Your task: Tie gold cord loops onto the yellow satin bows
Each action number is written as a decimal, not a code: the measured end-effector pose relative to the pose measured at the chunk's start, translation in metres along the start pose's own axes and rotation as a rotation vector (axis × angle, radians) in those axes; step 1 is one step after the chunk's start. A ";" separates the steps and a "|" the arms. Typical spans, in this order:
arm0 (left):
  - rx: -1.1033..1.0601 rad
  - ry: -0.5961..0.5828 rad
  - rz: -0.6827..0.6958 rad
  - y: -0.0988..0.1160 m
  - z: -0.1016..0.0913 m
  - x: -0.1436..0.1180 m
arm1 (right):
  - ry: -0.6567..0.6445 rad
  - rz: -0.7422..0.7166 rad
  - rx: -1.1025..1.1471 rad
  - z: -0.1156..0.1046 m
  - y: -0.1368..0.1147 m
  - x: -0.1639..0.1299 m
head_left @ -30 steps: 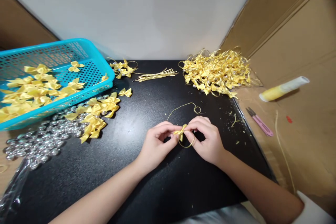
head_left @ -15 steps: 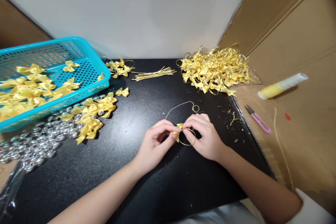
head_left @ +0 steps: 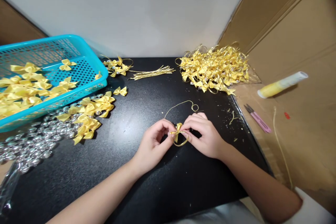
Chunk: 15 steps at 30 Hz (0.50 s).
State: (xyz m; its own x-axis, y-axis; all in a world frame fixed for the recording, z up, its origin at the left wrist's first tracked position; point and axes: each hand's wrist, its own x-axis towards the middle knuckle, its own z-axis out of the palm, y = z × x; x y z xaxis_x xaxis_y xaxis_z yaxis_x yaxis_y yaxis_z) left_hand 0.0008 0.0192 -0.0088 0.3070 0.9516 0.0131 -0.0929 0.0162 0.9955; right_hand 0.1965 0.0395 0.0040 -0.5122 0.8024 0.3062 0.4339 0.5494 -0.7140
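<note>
Between my fingertips, above the black table point(head_left: 126, 182), is a yellow ribbon bow point(head_left: 179, 127) with a gold cord loop point(head_left: 181, 144) curving below it. My left hand point(head_left: 156, 140) pinches the left side of the bow and cord. From the right, my right hand point(head_left: 203, 133) pinches the cord close to the bow's middle. The fingertips hide part of the knot area. A thin gold thread point(head_left: 178, 104) curls over the table just beyond my hands.
At left stands a turquoise basket point(head_left: 98, 83) of yellow bows, with silver beads point(head_left: 34, 143) beside it. Gold cords point(head_left: 153, 72) lie at the back, near a heap of corded bows point(head_left: 214, 70). Pink thread snips point(head_left: 257, 119) and a yellow-white tube point(head_left: 282, 84) rest at right.
The loop has shifted left and now hangs under the bow, whose front shows more fully. My hands stay close together; the view has moved slightly.
</note>
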 end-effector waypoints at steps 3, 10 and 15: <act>0.051 -0.020 0.001 0.000 -0.001 -0.001 | -0.019 0.026 0.044 0.001 0.000 0.001; 0.123 -0.060 0.018 0.001 -0.001 0.000 | -0.102 0.033 -0.018 -0.003 -0.003 0.002; 0.114 -0.080 -0.032 0.001 -0.002 0.000 | -0.082 0.009 -0.044 -0.001 -0.003 0.004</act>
State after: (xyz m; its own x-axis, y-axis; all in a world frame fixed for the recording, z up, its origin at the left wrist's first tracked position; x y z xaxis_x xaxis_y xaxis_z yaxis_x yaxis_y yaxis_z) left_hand -0.0010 0.0196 -0.0082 0.3832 0.9236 -0.0156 0.0251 0.0065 0.9997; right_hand 0.1935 0.0410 0.0079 -0.5662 0.7867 0.2460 0.4699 0.5533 -0.6878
